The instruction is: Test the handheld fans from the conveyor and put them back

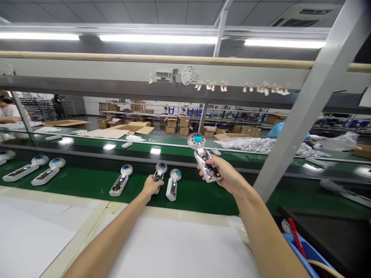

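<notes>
My right hand [222, 170] is closed around a white handheld device [196, 141], raised above the green belt. The device has a round slotted head with a blue centre, and its open body shows a circuit board. Further left, my left hand [151, 186] grips the body of a second such device [161, 167] at the belt; its fingers partly cover it. Close to its right lies another device [172, 187], touching neither hand. To the left of my left hand rests one more device [118, 185], its circuit board facing up.
The green conveyor belt [87, 181] runs across, with several more devices at the left. White-covered worktop [185, 247] lies in front. A grey metal post [301, 100] slants up at the right, near a blue bin [307, 247] holding a red-handled tool [296, 237]. A person [279, 131] is partly visible behind.
</notes>
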Available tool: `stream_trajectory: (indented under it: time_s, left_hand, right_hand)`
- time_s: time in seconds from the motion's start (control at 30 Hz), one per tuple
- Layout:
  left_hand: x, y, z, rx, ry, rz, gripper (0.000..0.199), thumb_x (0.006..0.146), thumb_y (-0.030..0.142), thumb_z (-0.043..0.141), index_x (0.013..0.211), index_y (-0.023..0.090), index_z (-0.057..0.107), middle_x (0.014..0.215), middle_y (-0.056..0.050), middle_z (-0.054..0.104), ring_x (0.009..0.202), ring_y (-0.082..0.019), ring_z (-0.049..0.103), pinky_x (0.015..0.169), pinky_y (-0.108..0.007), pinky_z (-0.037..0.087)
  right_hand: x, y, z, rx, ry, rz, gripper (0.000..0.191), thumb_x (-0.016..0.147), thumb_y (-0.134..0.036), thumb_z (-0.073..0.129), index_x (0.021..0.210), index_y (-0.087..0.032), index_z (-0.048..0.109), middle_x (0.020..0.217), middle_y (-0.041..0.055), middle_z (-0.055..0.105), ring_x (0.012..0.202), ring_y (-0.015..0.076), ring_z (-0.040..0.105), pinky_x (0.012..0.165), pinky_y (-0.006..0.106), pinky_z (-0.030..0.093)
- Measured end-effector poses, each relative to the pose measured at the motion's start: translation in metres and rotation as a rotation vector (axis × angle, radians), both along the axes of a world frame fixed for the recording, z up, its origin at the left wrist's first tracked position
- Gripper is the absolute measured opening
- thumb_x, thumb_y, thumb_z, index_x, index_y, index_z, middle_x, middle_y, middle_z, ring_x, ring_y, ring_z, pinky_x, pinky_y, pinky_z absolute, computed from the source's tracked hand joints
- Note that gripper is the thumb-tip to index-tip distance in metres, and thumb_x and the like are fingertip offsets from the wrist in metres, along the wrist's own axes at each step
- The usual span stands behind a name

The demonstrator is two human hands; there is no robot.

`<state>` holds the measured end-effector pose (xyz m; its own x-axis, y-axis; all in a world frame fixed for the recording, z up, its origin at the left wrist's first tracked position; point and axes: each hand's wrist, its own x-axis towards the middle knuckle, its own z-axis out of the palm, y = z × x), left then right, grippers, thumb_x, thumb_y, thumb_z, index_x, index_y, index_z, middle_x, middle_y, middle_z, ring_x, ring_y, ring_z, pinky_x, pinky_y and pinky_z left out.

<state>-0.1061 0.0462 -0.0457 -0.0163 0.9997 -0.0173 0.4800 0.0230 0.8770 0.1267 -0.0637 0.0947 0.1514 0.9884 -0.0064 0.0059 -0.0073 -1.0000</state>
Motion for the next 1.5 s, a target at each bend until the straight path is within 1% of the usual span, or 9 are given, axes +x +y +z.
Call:
stream_trajectory:
  time_s: [0.2,0.33,0.47,0.57,0.77,0.9,1.17,1.3,1.5]
  left_hand:
    - [-0.015,-0.025,0.08,0.177,-0.599,-0.057,0.059,0.087,0.026,0.072,0.129,0.025,0.03,0.102,-0.001,0.065,0.076,-0.012,0.068,0.068,-0.03,0.062]
    - [-0.02,-0.067,0.13,0.216,-0.853,-0.205,0.045,0.089,0.027,0.061,0.128,0.024,0.038,0.098,-0.003,0.066,0.068,-0.013,0.065,0.058,-0.029,0.059]
    - [-0.019,-0.101,0.155,0.149,-0.967,-0.332,0.046,0.084,0.016,0.055,0.128,0.019,0.044,0.095,-0.006,0.068,0.062,-0.015,0.067,0.055,-0.029,0.058]
    - [-0.015,-0.114,0.158,0.163,-0.933,-0.387,0.061,0.08,0.014,0.058,0.137,0.021,0.036,0.098,-0.005,0.069,0.059,-0.017,0.069,0.055,-0.03,0.058]
    - [-0.008,-0.121,0.152,0.386,-0.902,-0.493,0.072,0.082,0.022,0.066,0.142,0.025,0.026,0.119,-0.009,0.064,0.061,-0.016,0.07,0.053,-0.03,0.059]
    - [-0.009,-0.123,0.149,0.424,-0.879,-0.558,0.074,0.087,0.025,0.065,0.147,0.027,0.021,0.113,-0.008,0.066,0.063,-0.016,0.07,0.058,-0.031,0.06]
    - [-0.008,-0.129,0.15,0.479,-0.881,-0.564,0.083,0.086,0.025,0.067,0.153,0.031,0.018,0.123,-0.009,0.063,0.069,-0.015,0.07,0.058,-0.03,0.06]
    - [-0.009,-0.13,0.149,0.465,-0.89,-0.58,0.085,0.087,0.025,0.068,0.155,0.032,0.018,0.119,-0.008,0.066,0.07,-0.016,0.07,0.06,-0.031,0.061]
    - [-0.011,-0.13,0.148,0.458,-0.861,-0.609,0.081,0.09,0.027,0.067,0.154,0.029,0.018,0.094,-0.003,0.07,0.066,-0.018,0.069,0.061,-0.031,0.06]
  right_hand:
    - [-0.02,-0.026,0.016,0.11,0.028,0.089,0.032,0.089,-0.016,0.054,0.12,-0.022,0.053,0.095,0.0046,0.073,0.075,0.0165,0.071,0.064,0.026,0.06]
    - [-0.028,-0.04,0.025,0.119,0.031,0.127,0.045,0.089,-0.017,0.057,0.132,-0.025,0.049,0.098,0.0039,0.073,0.08,0.0168,0.072,0.068,0.026,0.06]
    - [-0.033,-0.048,0.029,0.145,0.032,0.154,0.058,0.088,-0.018,0.058,0.143,-0.029,0.042,0.095,0.0026,0.072,0.081,0.0175,0.072,0.067,0.027,0.06]
    - [-0.036,-0.051,0.029,0.192,0.034,0.171,0.061,0.085,-0.019,0.061,0.142,-0.028,0.041,0.093,0.0014,0.07,0.078,0.0172,0.071,0.065,0.028,0.06]
    - [-0.039,-0.05,0.024,0.331,0.082,0.201,0.07,0.079,-0.028,0.072,0.139,-0.029,0.036,0.098,-0.0002,0.069,0.083,0.0198,0.072,0.068,0.035,0.063]
    - [-0.043,-0.05,0.022,0.344,0.097,0.231,0.075,0.078,-0.03,0.073,0.14,-0.03,0.031,0.101,-0.0006,0.07,0.083,0.0203,0.074,0.076,0.04,0.064]
    - [-0.055,-0.051,0.016,0.387,0.094,0.265,0.079,0.079,-0.029,0.071,0.146,-0.029,0.027,0.1,-0.0001,0.072,0.071,0.0177,0.073,0.066,0.035,0.061]
    - [-0.059,-0.053,0.016,0.443,0.12,0.265,0.082,0.081,-0.026,0.069,0.151,-0.032,0.026,0.104,0.0009,0.071,0.072,0.0171,0.071,0.066,0.034,0.061]
    - [-0.063,-0.055,0.014,0.453,0.118,0.271,0.084,0.083,-0.024,0.066,0.154,-0.036,0.024,0.115,0.0029,0.068,0.083,0.0199,0.072,0.072,0.036,0.063]
